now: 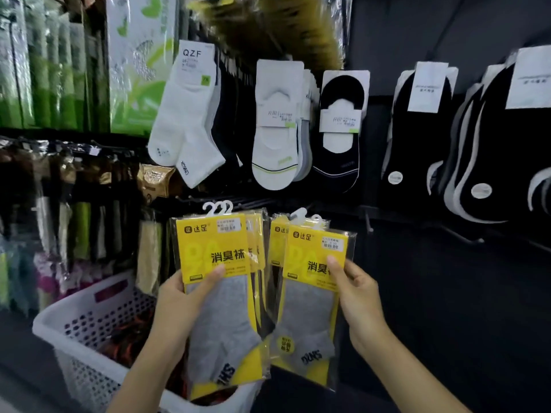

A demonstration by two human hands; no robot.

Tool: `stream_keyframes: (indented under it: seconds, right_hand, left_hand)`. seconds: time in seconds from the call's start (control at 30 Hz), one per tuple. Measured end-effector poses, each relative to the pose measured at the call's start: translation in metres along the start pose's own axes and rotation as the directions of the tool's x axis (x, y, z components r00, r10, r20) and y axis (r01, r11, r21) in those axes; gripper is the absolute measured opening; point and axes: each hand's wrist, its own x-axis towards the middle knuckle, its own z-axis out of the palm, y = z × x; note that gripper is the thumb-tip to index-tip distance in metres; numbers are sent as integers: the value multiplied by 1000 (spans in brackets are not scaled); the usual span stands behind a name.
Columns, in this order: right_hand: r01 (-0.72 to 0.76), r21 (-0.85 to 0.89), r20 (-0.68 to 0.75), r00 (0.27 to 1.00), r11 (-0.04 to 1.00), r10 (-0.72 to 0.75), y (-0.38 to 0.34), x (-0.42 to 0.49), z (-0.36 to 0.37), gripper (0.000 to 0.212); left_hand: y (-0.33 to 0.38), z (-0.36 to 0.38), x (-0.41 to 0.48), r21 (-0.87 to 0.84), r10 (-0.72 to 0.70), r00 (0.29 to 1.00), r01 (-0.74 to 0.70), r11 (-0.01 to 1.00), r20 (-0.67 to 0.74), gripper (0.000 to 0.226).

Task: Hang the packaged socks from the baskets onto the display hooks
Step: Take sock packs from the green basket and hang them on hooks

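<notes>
Your left hand (179, 305) grips one stack of yellow-carded sock packs (217, 317), with the thumb curled over the front. Your right hand (359, 296) pinches a second stack (310, 305) at its right edge. Both stacks stand upright, side by side between your fingers. A white basket (89, 298) sits below your left fingers, and hung white socks (185, 114) are above them.

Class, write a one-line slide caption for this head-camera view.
The left hand grips one stack of sock packs, the right hand another stack, near a white basket before hanging socks.
</notes>
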Motion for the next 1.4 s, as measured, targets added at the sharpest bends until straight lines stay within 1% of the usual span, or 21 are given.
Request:
stream_keyframes:
  seconds: [0.1, 0.2, 0.27, 0.37, 0.43, 0.6, 0.67, 0.73, 0.77, 0.8, 0.83, 0.87, 0.9, 0.93, 0.97, 1.0, 1.07, 1.23, 1.3, 1.4]
  right_hand:
    - [-2, 7, -3, 1000, 1000, 2, 2, 15, 14, 14]
    - [-18, -1, -13, 1000, 1000, 18, 12, 28, 29, 12]
    - [-34, -3, -40, 999, 999, 34, 20, 35, 37, 13]
    - [-74, -45, -123, 990, 996, 68, 32, 48, 41, 18]
    - [-75, -103, -186, 981, 992, 54, 40, 56, 41, 21]
    - [-124, -152, -361, 931, 981, 62, 45, 68, 32, 14]
    - [-144, -190, -424, 904, 971, 51, 47, 64, 25, 21]
    - [-130, -221, -440, 898, 967, 20, 47, 51, 17, 30]
    - [-106, -219, -404, 915, 970, 9, 45, 42, 14, 30]
    - [-89, -206, -337, 941, 975, 14, 44, 33, 13, 29]
    - [-87, -190, -238, 970, 978, 40, 41, 23, 12, 27]
    - [-102, -179, -110, 990, 979, 83, 37, 14, 13, 30]
    - [-125, -165, 38, 990, 978, 133, 34, 5, 13, 35]
    - [-153, -151, 183, 966, 977, 180, 31, -2, 14, 39]
    - [-179, -141, 297, 931, 974, 215, 28, -8, 15, 39]
    - [-199, -140, 356, 904, 970, 237, 25, -12, 15, 39]
    - [-211, -128, 353, 903, 969, 243, 20, -16, 13, 39]
    - [-176, -9, 296, 940, 984, 171, 15, -21, 5, 33]
    - [-152, 11, 264, 954, 988, 144, 15, -22, 4, 32]
    - [-121, 50, 184, 977, 991, 110, 10, -20, 4, 29]
  left_hand:
    - [5, -8, 6, -9, 37, 998, -38, 999, -47, 33]
    - [-2, -15, 9, -28, -5, 995, 3, 1000, -95, 37]
    - [-8, -16, 9, -62, -40, 995, 34, 998, -96, 35]
    - [-12, -14, 9, -89, -62, 995, 56, 994, -73, 31]
    - [-16, -13, 8, -98, -83, 995, 78, 992, -49, 31]
    - [-24, -11, 4, -147, -162, 987, 161, 976, 1, 46]
    - [-25, -9, 1, -151, -164, 986, 165, 975, 18, 46]
    - [-26, -4, -3, -148, -164, 985, 169, 975, 47, 43]
    - [-27, -1, -5, -145, -168, 984, 175, 974, 63, 41]
    - [-27, 3, -7, -141, -176, 981, 186, 972, 81, 40]
    - [-28, 6, -8, -138, -188, 976, 202, 970, 107, 40]
    - [-29, 10, -11, -137, -202, 970, 220, 966, 139, 40]
    - [-29, 15, -13, -136, -214, 961, 239, 961, 174, 41]
    - [-30, 19, -16, -137, -223, 953, 254, 958, 205, 41]
    - [-30, 23, -19, -139, -227, 947, 262, 955, 227, 40]
    - [-30, 27, -21, -143, -225, 945, 263, 954, 238, 40]
    - [-31, 31, -24, -147, -204, 947, 245, 958, 248, 38]
    - [-31, 33, -27, -170, -169, 950, 218, 961, 264, 33]
    - [-30, 34, -27, -178, -163, 952, 213, 961, 260, 28]
    - [-29, 30, -25, -209, -166, 967, 206, 956, 192, 29]
